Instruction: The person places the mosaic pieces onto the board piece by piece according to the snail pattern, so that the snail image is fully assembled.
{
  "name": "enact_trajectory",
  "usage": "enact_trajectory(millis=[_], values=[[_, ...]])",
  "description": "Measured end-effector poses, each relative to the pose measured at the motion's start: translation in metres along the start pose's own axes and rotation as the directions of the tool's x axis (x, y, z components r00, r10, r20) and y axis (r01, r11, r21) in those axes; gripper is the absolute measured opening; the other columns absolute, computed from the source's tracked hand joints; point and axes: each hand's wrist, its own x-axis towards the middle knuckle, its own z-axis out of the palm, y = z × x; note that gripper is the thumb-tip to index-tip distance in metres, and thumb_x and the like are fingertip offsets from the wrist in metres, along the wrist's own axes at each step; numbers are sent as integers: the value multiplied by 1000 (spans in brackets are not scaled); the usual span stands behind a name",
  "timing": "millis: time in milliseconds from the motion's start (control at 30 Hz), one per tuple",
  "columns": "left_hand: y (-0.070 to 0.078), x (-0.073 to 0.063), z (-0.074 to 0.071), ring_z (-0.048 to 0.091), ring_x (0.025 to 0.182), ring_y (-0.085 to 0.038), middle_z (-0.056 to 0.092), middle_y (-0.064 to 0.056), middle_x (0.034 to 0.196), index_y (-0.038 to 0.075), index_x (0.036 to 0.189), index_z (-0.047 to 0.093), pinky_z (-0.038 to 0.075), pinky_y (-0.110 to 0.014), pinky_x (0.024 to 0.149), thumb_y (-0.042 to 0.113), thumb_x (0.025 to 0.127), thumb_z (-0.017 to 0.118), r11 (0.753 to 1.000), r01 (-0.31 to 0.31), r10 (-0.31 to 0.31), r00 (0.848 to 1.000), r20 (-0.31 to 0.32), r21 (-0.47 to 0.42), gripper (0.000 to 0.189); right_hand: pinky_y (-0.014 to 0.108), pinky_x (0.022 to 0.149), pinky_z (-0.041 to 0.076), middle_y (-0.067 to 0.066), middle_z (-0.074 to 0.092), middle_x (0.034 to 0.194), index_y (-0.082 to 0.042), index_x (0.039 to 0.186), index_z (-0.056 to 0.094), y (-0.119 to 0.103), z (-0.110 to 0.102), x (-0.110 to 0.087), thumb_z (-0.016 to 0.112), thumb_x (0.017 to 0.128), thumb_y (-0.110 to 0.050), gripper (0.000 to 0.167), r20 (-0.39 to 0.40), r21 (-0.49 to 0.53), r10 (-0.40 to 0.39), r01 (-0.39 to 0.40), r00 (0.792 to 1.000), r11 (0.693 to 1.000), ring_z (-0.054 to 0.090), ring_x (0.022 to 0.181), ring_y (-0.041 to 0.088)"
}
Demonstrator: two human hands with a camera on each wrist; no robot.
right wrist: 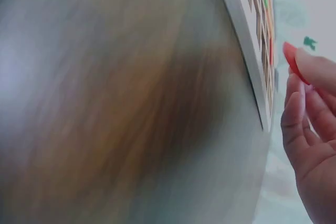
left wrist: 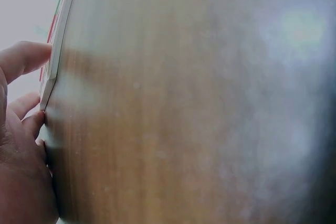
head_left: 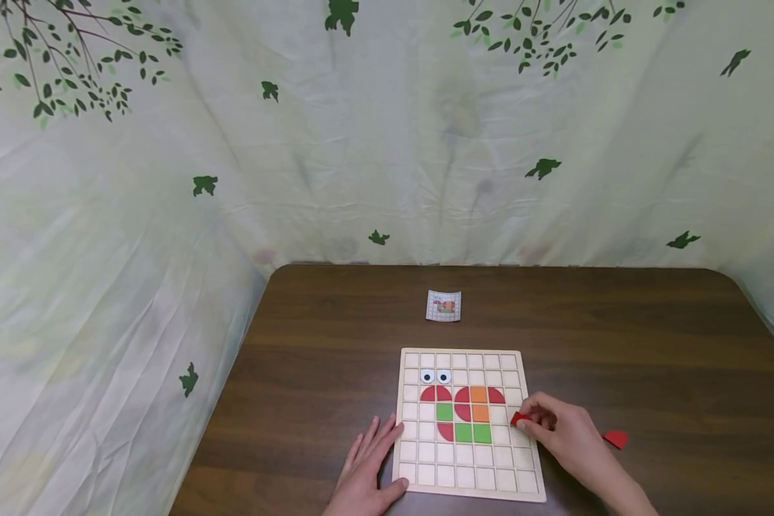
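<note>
A white square-grid board [head_left: 445, 474] lies on the table, holding red quarter-round tiles, orange [head_left: 479, 395] and green square tiles [head_left: 464, 433], and two round eye tiles [head_left: 435, 376]. At the board's right edge, my right hand [head_left: 564, 430] pinches a red tile [head_left: 519, 418] between thumb and fingers; the right wrist view shows the same red tile [right wrist: 294, 61] at the fingertips. My left hand [head_left: 369, 469] touches the board's left edge with fingers extended. In the left wrist view, fingers of the left hand [left wrist: 23, 124] rest along the board's edge [left wrist: 60, 40].
Another red tile [head_left: 615, 438] lies on the table right of the board, beside my right wrist. Beyond the board is a small picture card [head_left: 443, 306] with a coloured grid pattern. A pale leaf-print cloth [head_left: 400, 143] hangs behind the brown table [head_left: 335, 322].
</note>
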Motion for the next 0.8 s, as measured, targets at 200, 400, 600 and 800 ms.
enact_trajectory(millis=[200, 400, 600, 800], values=[[-1, 0, 0, 9, 149, -29, 26, 7, 160, 27, 153, 37, 2, -55, 110, 31, 83, 73, 1000, -1, 1, 1000, 5, -2, 78, 23, 63, 46, -11, 61, 79, -24, 90, 69, -10, 8, 6, 81, 80, -11, 21, 62, 31, 78, -80, 995, 996, 53, 72, 12], [-3, 1, 0, 9, 149, -30, 26, 7, 160, 28, 153, 37, 3, -57, 110, 33, 84, 73, 1000, -2, 2, 1000, 11, 1, 78, 24, 65, 49, -10, 61, 79, -22, 91, 71, -13, 15, 12, 81, 80, -10, 19, 62, 17, 98, -99, 993, 995, 54, 73, 11], [-3, 1, 0, 9, 149, -29, 26, 8, 160, 27, 153, 37, 1, -53, 110, 32, 84, 73, 1000, -2, 2, 1000, 9, -2, 78, 24, 64, 49, -11, 61, 79, -22, 90, 71, -17, 19, 19, 82, 79, -9, 20, 79, -27, 90, -88, 993, 996, 53, 72, 10], [-3, 0, 0, 9, 149, -29, 26, 8, 160, 27, 153, 37, 1, -50, 109, 31, 83, 73, 1000, -11, 11, 1000, -5, 9, 78, 23, 65, 48, -12, 57, 82, -24, 86, 72, -18, 21, 25, 83, 76, -6, 23, 81, -94, -30, 37, 996, 995, 52, 70, 7]])
